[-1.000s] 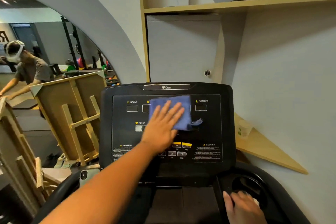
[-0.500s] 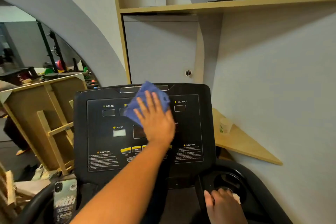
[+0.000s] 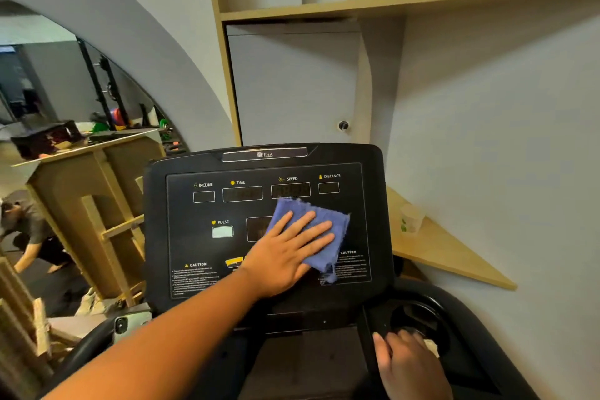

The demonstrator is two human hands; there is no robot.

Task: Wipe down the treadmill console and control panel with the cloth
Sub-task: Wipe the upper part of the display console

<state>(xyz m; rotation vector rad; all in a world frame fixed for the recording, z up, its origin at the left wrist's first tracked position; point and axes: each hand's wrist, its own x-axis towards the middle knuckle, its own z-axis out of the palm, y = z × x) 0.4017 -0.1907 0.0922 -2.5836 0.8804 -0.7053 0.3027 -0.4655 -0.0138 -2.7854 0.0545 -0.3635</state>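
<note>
The black treadmill console fills the middle of the view, its control panel labelled INCLINE, TIME, SPEED, DISTANCE and PULSE. My left hand lies flat, fingers spread, on a blue cloth and presses it against the centre right of the panel, below the SPEED display. A corner of the cloth hangs over the right CAUTION text. My right hand rests at the bottom right, fingers curled over the rim of the round cup holder.
A phone stands in the console's left tray. A paper cup sits on a wooden corner shelf right of the console. Wooden frames lean at the left. A mirror shows a bent-over person.
My left hand has slid the cloth from the panel's top edge down and to the right, to below the SPEED display. My right hand stays on the cup holder.
</note>
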